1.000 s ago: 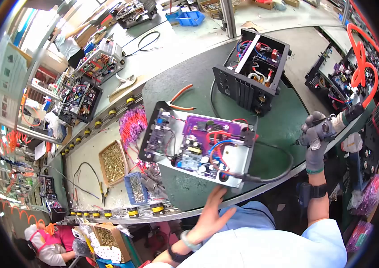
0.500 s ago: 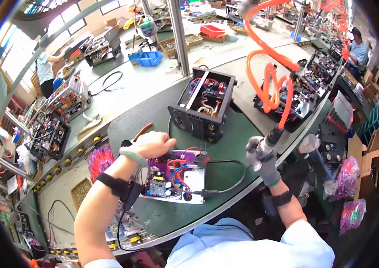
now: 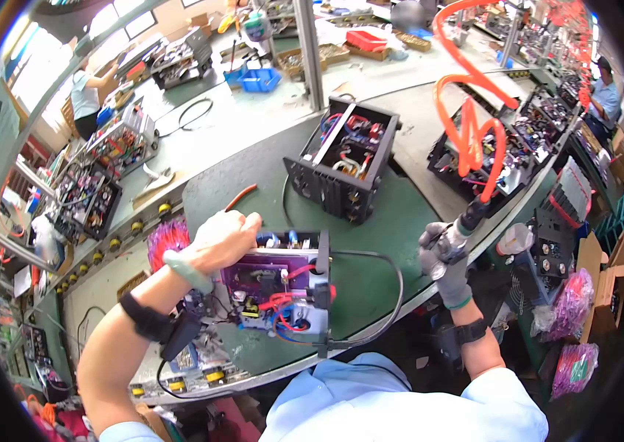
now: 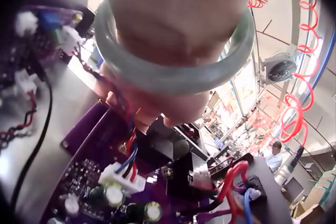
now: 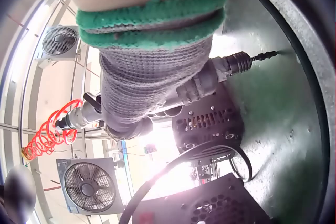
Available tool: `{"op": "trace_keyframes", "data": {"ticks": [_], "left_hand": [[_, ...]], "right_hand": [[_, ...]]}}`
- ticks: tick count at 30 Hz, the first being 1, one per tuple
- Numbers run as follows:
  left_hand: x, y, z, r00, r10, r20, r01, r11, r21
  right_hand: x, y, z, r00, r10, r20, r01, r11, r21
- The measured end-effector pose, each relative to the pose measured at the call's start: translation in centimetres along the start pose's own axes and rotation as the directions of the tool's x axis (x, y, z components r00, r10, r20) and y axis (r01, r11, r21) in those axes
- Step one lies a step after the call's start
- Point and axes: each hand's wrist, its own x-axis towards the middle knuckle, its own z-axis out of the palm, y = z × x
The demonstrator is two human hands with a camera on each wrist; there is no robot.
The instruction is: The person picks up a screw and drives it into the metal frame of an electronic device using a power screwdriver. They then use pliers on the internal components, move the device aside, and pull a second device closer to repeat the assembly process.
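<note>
My bare left hand (image 3: 227, 241), with a pale green bangle at its wrist, grips the far edge of an open metal chassis (image 3: 318, 321). A purple circuit board (image 3: 251, 276) with red and blue wires is fixed in this chassis, which stands tilted on the bench. The left wrist view shows the hand (image 4: 163, 106) behind the board's connectors, its fingertips mostly hidden. My gloved right hand (image 3: 444, 259) holds an air screwdriver (image 5: 202, 85) over the bench's right edge. Its bit (image 5: 265, 55) points at the green mat, and an orange coiled hose (image 3: 502, 158) runs up from it.
A black open-topped power unit (image 3: 341, 168) stands at the back of the green mat (image 3: 371, 287). A black cable (image 3: 400, 283) loops right of the chassis. An orange-handled tool (image 3: 241, 196) lies behind my left hand. More units (image 3: 474, 162) line the right side.
My left hand went from the chassis's near edge to its far edge, and the chassis has tipped up toward me. The right hand keeps the screwdriver; the head view has shifted.
</note>
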Motion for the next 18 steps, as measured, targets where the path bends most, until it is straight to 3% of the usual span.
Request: {"op": "trace_keyframes", "data": {"ticks": [3, 4, 5, 6, 7, 8, 9, 10, 11, 13, 15, 16, 17, 18], "left_hand": [[-4.8, 1.4, 0.1, 0.989, 0.052, -0.141, -0.042, 0.996, 0.073], [-5.4, 0.6, 1.2, 0.961, 0.162, -0.225, -0.123, 0.977, 0.175], [-6.0, 1.2, 1.3, 0.958, 0.123, -0.259, -0.098, 0.989, 0.107], [-6.1, 1.7, 1.8, 0.967, 0.054, -0.249, -0.047, 0.998, 0.034], [-6.3, 2.1, 2.1, 0.972, -0.03, -0.232, 0.021, 0.999, -0.04], [-6.5, 2.0, 2.9, 0.981, 0.006, -0.194, -0.012, 0.999, -0.031], [-6.6, 1.4, 3.8, 0.987, 0.041, -0.158, -0.046, 0.999, -0.028], [-6.5, 0.8, 4.6, 0.939, 0.211, -0.273, -0.199, 0.977, 0.072], [-6.7, 0.2, 4.2, 0.845, 0.389, -0.366, -0.338, 0.92, 0.198], [-8.0, -1.4, 1.1, 0.637, 0.286, -0.716, -0.263, 0.953, 0.147], [-11.0, -6.5, -2.5, 0.444, 0.259, -0.858, -0.142, 0.966, 0.218], [-13.3, -8.9, -2.9, 0.486, -0.013, -0.874, -0.161, 0.981, -0.105], [-15.7, -11.1, -2.9, 0.526, -0.276, -0.805, -0.168, 0.893, -0.417], [-18.0, -13.3, -1.9, 0.536, -0.362, -0.763, -0.027, 0.896, -0.444]], "right_hand": [[0.2, 0.7, 0.0, 0.996, -0.088, -0.006, 0.087, 0.991, -0.106], [0.2, 1.0, -0.1, 0.999, -0.043, -0.032, 0.039, 0.995, -0.094], [0.3, 1.3, -0.2, 0.999, 0.006, -0.05, -0.01, 0.997, -0.079], [1.3, 1.8, -0.9, 0.974, 0.227, -0.026, -0.203, 0.91, 0.36], [1.6, 2.1, -0.6, 0.993, 0.114, -0.011, -0.109, 0.972, 0.21], [1.4, 2.0, 0.8, 0.996, -0.089, -0.002, 0.089, 0.995, -0.052], [2.4, 3.1, -0.2, 0.999, -0.013, 0.044, 0.015, 0.999, -0.042], [3.1, 2.4, 1.1, 0.997, -0.076, 0.032, 0.08, 0.983, -0.162], [3.8, 2.2, 1.5, 1.0, 0.001, -0.018, -0.004, 0.977, -0.212], [6.0, 4.0, 0.9, 0.989, -0.016, -0.148, -0.023, 0.965, -0.259], [9.9, 8.2, -4.5, 0.957, 0.072, -0.282, -0.159, 0.941, -0.3], [10.9, 9.0, -5.9, 0.963, 0.085, -0.257, -0.163, 0.94, -0.3], [11.6, 9.4, -7.1, 0.957, 0.107, -0.27, -0.201, 0.916, -0.347], [11.8, 9.7, -7.1, 0.95, 0.127, -0.287, -0.237, 0.889, -0.392]]}}
